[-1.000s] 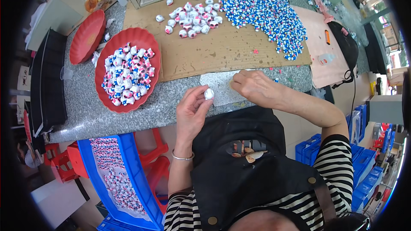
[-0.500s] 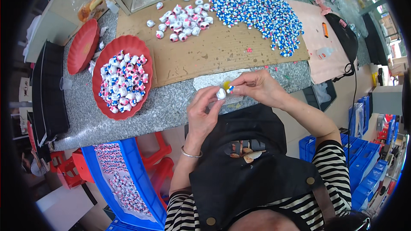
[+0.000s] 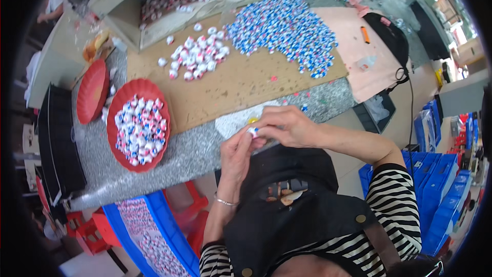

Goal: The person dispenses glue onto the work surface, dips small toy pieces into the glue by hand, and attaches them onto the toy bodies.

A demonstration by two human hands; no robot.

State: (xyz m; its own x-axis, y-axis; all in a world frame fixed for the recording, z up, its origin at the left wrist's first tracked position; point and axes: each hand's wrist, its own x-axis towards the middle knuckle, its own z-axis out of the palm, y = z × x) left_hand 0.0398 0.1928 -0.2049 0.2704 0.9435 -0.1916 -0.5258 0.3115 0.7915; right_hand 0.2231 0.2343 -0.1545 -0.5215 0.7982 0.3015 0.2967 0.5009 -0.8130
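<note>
Right hand (image 3: pixel 291 128) has closed in on left hand (image 3: pixel 236 155)

Head view: half a second ago a small gap showed between the two sets of fingertips; now they meet at the picture's centre, and the whole bench has slid toward the lower left with the wearer's head. Between the fingertips sits a white piece (image 3: pixel 251 132), with a blue bit (image 3: pixel 256 131) against its right side. From where I stand, the left thumb and forefinger are pinched on the white piece, with hardly any gap. The right thumb and forefinger are nearly together too, seemingly on the blue bit; their tips hide just how the two parts touch.

Just above the fingertips is a yellow thing (image 3: pixel 252 120), near a white sheet (image 3: pixel 229 124). A white pile (image 3: pixel 197 57) and a blue pile (image 3: pixel 287 31) lie on cardboard (image 3: pixel 220 92) in the upper middle; a red bowl (image 3: pixel 123 95) of blue-and-white figures sits at left.

To do this well, I'd keep the left pinch still and light, line the blue bit up squarely, and press gently, without twisting.
</note>
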